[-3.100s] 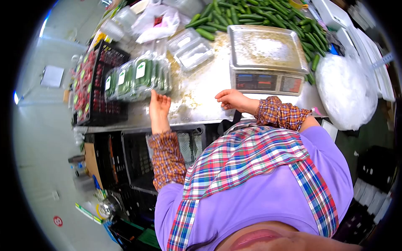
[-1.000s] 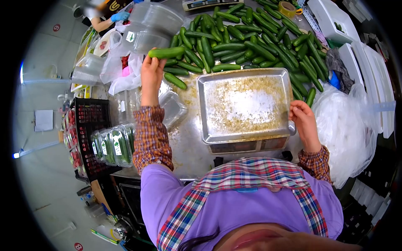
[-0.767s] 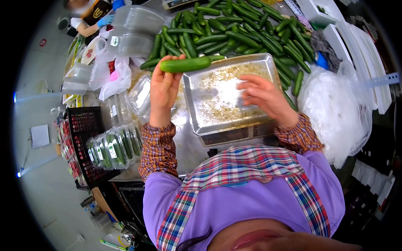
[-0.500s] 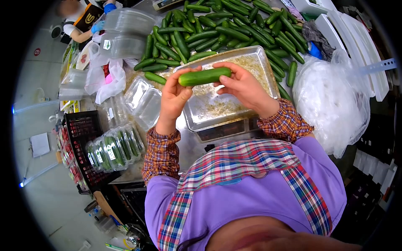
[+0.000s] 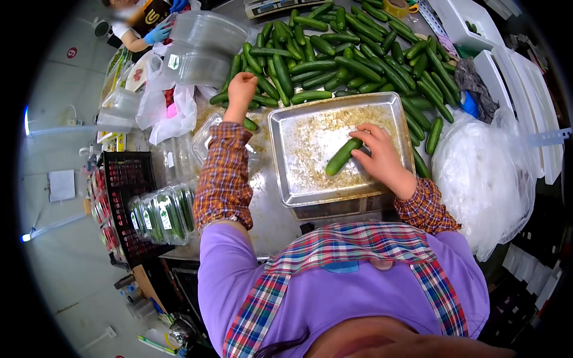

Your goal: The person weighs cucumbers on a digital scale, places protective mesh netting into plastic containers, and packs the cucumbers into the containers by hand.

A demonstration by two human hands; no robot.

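Observation:
My right hand (image 5: 382,155) grips a cucumber (image 5: 343,156) near its upper end, between thumb and fingers. That cucumber slants over the shallow metal tray (image 5: 286,194), whose bottom is speckled with brown residue. At the left edge of a large heap of cucumbers (image 5: 358,68) is my left hand (image 5: 242,89), reached forward with the fingers bent. Its fingertips are mostly hidden, so whether it holds one of the cucumbers there is unclear. Beneath my left forearm, clear plastic trays (image 5: 206,138) are partly covered.
Packed cucumber boxes (image 5: 162,216) stand at left beside a black crate (image 5: 122,173). Stacked clear containers (image 5: 203,36) sit at back left, near a co-worker's gloved hand (image 5: 158,34). A big plastic bag (image 5: 477,179) and white foam boxes (image 5: 465,24) are on the right.
Both hands were on one cucumber over the tray. My left hand has let go and reached to the heap's left edge. My right hand has lowered the cucumber toward the tray.

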